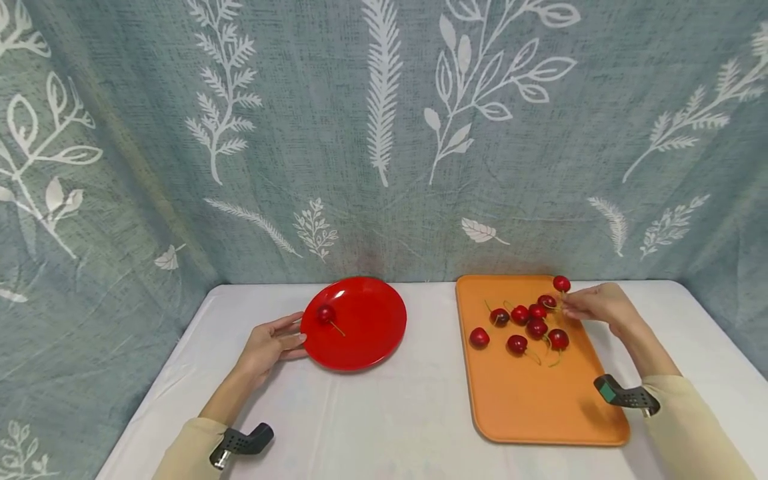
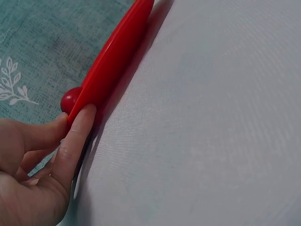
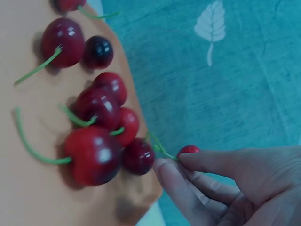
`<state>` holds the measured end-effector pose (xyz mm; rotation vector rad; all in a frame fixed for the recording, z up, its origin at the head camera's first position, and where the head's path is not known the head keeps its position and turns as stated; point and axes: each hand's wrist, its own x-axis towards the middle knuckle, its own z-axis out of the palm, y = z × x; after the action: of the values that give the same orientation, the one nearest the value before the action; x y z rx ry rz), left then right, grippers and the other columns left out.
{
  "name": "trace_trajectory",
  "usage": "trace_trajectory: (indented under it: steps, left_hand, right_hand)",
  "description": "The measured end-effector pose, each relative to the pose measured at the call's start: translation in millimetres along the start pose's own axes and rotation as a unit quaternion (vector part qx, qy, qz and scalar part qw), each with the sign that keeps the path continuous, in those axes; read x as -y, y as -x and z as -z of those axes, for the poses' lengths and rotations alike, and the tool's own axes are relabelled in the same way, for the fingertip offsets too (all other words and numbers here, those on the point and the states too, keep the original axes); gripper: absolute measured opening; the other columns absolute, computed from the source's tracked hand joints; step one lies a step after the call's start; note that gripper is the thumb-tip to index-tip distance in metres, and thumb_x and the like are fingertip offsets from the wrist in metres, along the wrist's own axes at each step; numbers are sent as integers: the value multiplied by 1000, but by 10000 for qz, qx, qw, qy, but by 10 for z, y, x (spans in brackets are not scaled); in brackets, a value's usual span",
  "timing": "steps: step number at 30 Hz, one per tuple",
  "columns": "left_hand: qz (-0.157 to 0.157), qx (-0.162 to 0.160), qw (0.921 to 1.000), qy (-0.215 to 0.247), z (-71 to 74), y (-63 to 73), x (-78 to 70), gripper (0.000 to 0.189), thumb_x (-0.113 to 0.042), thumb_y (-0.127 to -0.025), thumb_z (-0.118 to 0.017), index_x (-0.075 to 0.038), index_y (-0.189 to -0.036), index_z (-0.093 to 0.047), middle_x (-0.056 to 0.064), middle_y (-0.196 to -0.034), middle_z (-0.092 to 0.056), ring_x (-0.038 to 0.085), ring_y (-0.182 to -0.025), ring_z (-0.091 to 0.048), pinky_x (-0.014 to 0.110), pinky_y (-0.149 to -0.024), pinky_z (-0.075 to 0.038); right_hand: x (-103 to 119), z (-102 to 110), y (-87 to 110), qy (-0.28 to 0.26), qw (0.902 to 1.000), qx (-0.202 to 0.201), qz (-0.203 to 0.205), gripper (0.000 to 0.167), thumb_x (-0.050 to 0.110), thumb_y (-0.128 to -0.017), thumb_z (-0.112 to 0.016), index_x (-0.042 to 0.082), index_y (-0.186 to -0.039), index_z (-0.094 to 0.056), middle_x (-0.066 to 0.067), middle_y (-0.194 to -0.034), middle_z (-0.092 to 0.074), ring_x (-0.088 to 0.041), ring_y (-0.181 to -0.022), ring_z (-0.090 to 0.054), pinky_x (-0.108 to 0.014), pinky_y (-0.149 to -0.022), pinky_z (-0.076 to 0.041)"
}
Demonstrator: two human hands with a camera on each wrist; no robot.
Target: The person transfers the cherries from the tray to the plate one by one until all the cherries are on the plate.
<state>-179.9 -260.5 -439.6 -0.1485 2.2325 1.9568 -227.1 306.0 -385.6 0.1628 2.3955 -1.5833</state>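
Note:
At the left, a round red plate [image 1: 360, 330] carries one cherry [image 1: 325, 313] with its stem. My left hand [image 1: 267, 347] pinches the plate's left rim; in the left wrist view the thumb and a finger meet the edge from either side. On the right lies an orange tray [image 1: 528, 407] with several dark red cherries [image 1: 537, 327] grouped toward its back half. Over the tray's back right edge, my right hand [image 1: 600, 307] pinches a cherry [image 1: 561, 284] by its green stem. That cherry [image 3: 189, 149] is partly hidden behind the fingers in the right wrist view.
A white cloth [image 1: 420, 413] covers the table under plate and tray. Behind it hangs a blue-green curtain [image 1: 336, 133] with white leaf prints, close to the plate and tray. Each wrist wears a black camera mount [image 1: 627, 395].

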Motion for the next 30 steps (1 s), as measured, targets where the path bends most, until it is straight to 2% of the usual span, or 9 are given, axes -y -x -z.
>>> trace_trajectory:
  steps: [5,10,15,23,30]
  left_hand:
    - [0,-6,10000,70,14,1,16,55,2,-96,-55,7,-147,-35,34,-141,-43,17,-92,-71,32,-79,-59]
    - [-26,13,10000,65,9,-12,15,55,2,-96,-55,7,-147,-35,34,-141,-43,18,-93,-71,33,-80,-59]
    - [20,-29,10000,47,1,-17,17,55,2,-96,-56,6,-147,-35,34,-141,-43,18,-92,-71,32,-79,-59]
    - [18,-48,10000,67,-12,-20,14,55,2,-96,-55,6,-148,-35,33,-142,-43,18,-92,-71,32,-79,-59]
    - [-15,-63,10000,4,-11,-6,19,55,1,-96,-57,7,-147,-35,34,-141,-43,19,-92,-72,31,-78,-59]
  right_hand:
    - [139,-33,-1,268,9996,-63,41,47,15,-101,-53,-24,-126,-49,-1,-84,-74,-6,-73,-71,-27,-76,-60]
    - [283,-129,29,156,9995,-105,240,50,16,-102,-52,-25,-129,-44,-1,-88,-73,-4,-76,-71,-29,-82,-59]
    - [441,-269,25,85,9989,-92,452,46,11,-102,-51,-25,-129,-45,-3,-90,-73,-1,-73,-70,-28,-79,-59]
    - [696,-474,17,-222,9981,-44,571,44,11,-100,-55,-22,-128,-49,-4,-89,-73,-3,-72,-70,-22,-74,-59]
    - [804,-665,-26,-99,9964,-37,839,40,10,-98,-57,-23,-122,-54,-10,-90,-73,-5,-71,-70,-23,-73,-59]
